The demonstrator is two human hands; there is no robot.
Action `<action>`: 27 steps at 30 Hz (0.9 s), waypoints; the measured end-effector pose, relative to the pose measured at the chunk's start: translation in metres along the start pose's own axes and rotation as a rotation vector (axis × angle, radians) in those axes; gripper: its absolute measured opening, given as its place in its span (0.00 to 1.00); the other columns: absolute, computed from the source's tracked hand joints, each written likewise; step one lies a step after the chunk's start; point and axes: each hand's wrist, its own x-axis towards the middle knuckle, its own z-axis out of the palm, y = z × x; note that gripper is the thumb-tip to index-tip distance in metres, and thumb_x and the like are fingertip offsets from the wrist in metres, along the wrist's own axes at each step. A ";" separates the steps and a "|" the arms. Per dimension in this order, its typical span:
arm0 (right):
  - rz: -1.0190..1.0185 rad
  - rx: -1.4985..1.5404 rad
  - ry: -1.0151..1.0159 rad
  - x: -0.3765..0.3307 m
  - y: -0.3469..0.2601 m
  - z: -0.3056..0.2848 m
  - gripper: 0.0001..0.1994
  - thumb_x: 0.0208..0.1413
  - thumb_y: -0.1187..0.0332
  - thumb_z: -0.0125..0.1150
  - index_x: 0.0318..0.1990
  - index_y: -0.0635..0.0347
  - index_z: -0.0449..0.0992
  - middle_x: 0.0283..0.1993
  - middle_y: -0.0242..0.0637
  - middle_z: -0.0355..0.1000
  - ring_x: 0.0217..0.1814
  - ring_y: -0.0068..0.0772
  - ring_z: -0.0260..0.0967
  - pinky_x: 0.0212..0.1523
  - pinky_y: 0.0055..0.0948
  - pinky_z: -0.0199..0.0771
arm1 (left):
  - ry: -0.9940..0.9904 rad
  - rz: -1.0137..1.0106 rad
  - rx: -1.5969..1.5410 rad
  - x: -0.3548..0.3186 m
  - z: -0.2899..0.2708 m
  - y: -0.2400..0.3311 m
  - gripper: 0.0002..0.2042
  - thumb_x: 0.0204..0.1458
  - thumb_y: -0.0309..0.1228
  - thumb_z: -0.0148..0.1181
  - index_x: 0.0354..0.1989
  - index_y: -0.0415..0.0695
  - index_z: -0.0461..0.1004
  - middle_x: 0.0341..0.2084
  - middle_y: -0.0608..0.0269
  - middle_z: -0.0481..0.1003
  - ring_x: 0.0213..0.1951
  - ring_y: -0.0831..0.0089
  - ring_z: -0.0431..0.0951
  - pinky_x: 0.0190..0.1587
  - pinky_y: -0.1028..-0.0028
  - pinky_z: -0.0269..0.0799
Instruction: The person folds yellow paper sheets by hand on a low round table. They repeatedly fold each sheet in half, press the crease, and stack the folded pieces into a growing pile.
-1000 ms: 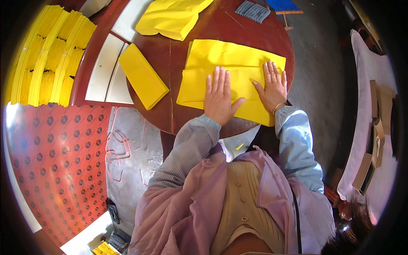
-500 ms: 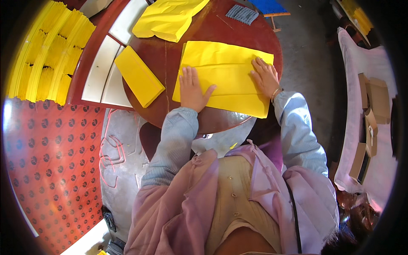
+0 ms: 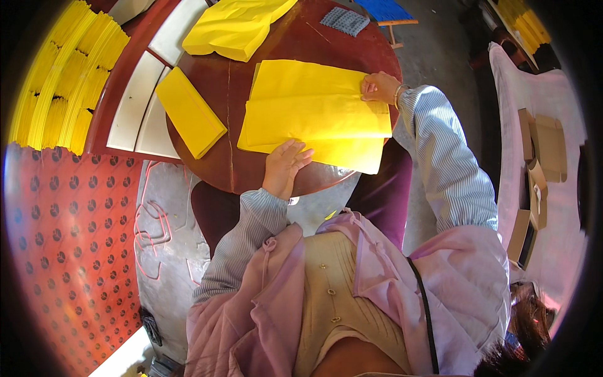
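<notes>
Several large yellow paper sheets (image 3: 317,100) lie loosely stacked on a round red-brown table (image 3: 210,110). The upper layer does not lie square over the lower one, whose front strip shows along the near edge. At the far right edge of the stack, my right hand (image 3: 380,87) has its fingers curled in, pinching the paper there. My left hand (image 3: 286,168) is at the near edge, fingers loosely bent and apart, their tips against the paper. To the left on the tabletop rests a narrow folded yellow paper bundle (image 3: 191,113).
Crumpled yellow paper (image 3: 235,28) and a grey textured pad (image 3: 345,21) occupy the table's far side. Tall yellow paper stacks (image 3: 63,81) stand at the left, beside white panels (image 3: 136,100). Open cardboard boxes (image 3: 546,147) sit on a pink-covered surface at the right.
Both hands were flat on the paper. My right hand has moved up to the far right edge and closed; my left has drawn back to the near edge. The upper sheet's fold lines no longer show.
</notes>
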 end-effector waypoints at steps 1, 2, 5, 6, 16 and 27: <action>0.016 -0.008 -0.016 0.001 0.001 0.000 0.10 0.50 0.57 0.78 0.38 0.46 0.86 0.44 0.31 0.86 0.49 0.40 0.82 0.53 0.42 0.79 | 0.004 -0.037 -0.070 -0.001 0.000 -0.001 0.16 0.71 0.32 0.57 0.59 0.32 0.72 0.55 0.50 0.75 0.55 0.55 0.82 0.60 0.62 0.80; -0.017 -0.002 -0.021 0.003 0.001 -0.001 0.10 0.50 0.57 0.78 0.37 0.46 0.86 0.44 0.32 0.86 0.48 0.41 0.82 0.51 0.42 0.80 | -0.013 -0.036 -0.048 0.000 -0.001 -0.002 0.17 0.71 0.32 0.57 0.60 0.32 0.70 0.56 0.48 0.74 0.57 0.54 0.81 0.62 0.61 0.78; -0.065 0.015 -0.057 0.005 -0.001 -0.005 0.10 0.50 0.58 0.79 0.34 0.49 0.86 0.42 0.34 0.86 0.46 0.43 0.83 0.48 0.42 0.81 | -0.060 -0.069 -0.114 0.003 -0.007 -0.006 0.19 0.72 0.33 0.56 0.63 0.31 0.66 0.61 0.44 0.70 0.62 0.50 0.77 0.68 0.57 0.74; -0.074 0.010 -0.062 0.005 -0.002 -0.007 0.10 0.50 0.58 0.79 0.34 0.51 0.86 0.42 0.36 0.86 0.46 0.43 0.83 0.48 0.42 0.81 | -0.078 -0.078 -0.151 0.004 -0.010 -0.007 0.19 0.72 0.33 0.55 0.63 0.30 0.65 0.62 0.43 0.69 0.64 0.49 0.75 0.69 0.55 0.72; -0.178 0.173 -0.022 -0.003 -0.006 -0.018 0.08 0.49 0.64 0.79 0.33 0.54 0.86 0.40 0.40 0.85 0.46 0.43 0.83 0.46 0.38 0.81 | -0.198 -0.096 -0.318 0.015 -0.020 -0.027 0.19 0.75 0.32 0.49 0.66 0.31 0.61 0.66 0.39 0.65 0.69 0.46 0.69 0.75 0.54 0.66; -0.217 0.135 -0.184 -0.004 -0.015 -0.032 0.10 0.50 0.63 0.79 0.31 0.57 0.83 0.35 0.37 0.82 0.40 0.37 0.80 0.41 0.38 0.76 | -0.160 -0.074 -0.237 0.008 -0.007 -0.023 0.21 0.76 0.32 0.41 0.70 0.30 0.58 0.71 0.38 0.62 0.73 0.45 0.64 0.78 0.53 0.59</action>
